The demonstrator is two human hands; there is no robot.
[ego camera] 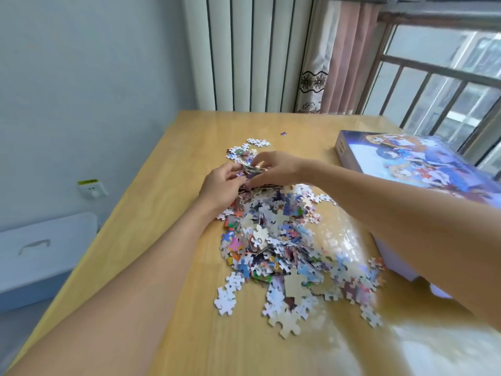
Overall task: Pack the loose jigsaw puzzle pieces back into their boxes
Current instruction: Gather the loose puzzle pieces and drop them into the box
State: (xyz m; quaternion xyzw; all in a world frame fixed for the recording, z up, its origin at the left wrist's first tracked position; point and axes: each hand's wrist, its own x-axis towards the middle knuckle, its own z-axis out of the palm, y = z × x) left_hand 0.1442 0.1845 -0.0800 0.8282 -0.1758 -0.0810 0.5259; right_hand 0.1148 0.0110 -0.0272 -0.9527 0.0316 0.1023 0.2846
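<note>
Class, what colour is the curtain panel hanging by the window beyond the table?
Dusty pink; the curtain panel shows only in the head view, beside a paler strip with a black floral print.

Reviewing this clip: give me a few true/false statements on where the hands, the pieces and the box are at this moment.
1. Both hands are at the far end of the puzzle pile. True: the left hand and right hand gather pieces there together.
2. The picture box lies to the left of the pile. False: it lies to the right, near the window.
3. One stray piece lies apart, beyond the pile. True.
4. The pieces sit on a glass table. False: the wooden table holds them.
</note>
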